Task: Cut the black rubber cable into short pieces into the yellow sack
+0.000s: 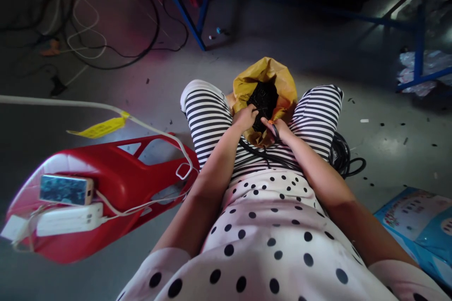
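Note:
A yellow bag (282,82) stands open between the knees, with a tangle of small black pieces (263,96) inside it. My left hand (246,117) reaches in from the left, its fingers closed on some of the black pieces; their exact kind is too dark to tell. At the bag's right side, my right hand (280,129) is closed around a small tool (276,132) with a dark loop handle and a bit of orange. The rest of that tool is hidden. Across the lap, just below both hands, runs a black cable (261,154).
To the left stands a red plastic stool (116,169) bearing a phone-like device (65,189) and a white power strip (70,219). A white cord (84,103) crosses above it. Black cable loops (348,155) lie by the right thigh, near a blue package (420,225). Blue frame legs (192,23) stand ahead.

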Motion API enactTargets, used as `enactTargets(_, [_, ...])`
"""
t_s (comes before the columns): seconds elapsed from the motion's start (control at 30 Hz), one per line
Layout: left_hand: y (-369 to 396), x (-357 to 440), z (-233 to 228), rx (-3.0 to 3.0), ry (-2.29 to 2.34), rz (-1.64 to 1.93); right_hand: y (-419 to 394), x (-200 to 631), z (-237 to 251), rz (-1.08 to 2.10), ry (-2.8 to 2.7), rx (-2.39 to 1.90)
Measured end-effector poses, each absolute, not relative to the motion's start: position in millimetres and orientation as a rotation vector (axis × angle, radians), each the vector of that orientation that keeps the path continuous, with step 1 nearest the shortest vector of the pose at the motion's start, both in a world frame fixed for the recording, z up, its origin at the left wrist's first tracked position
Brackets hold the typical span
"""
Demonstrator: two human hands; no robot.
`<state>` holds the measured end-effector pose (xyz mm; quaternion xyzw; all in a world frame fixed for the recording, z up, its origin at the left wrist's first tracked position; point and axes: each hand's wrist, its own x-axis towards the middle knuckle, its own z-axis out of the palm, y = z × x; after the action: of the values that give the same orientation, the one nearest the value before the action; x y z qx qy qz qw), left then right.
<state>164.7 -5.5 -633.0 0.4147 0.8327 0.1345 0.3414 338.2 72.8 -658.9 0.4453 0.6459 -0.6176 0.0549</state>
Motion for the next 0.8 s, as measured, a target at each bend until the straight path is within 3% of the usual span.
enactTargets(0.4, [-4.9, 163.0, -659.3, 1.047, 2.172, 0.429, 71.3, 335.0, -638.8, -1.641, 2.008, 1.327])
enactTargets(0.63, [-3.7, 158.8, -651.0, 0.967, 2.151, 0.567, 71.3, 336.2, -649.6, -1.743, 2.01, 1.349])
enactTargets(0.8, [-13.0, 154.2, -625.8, 0.704, 1.729, 0.925, 75.0, 334.2, -654.7, -1.934, 1.963, 1.442])
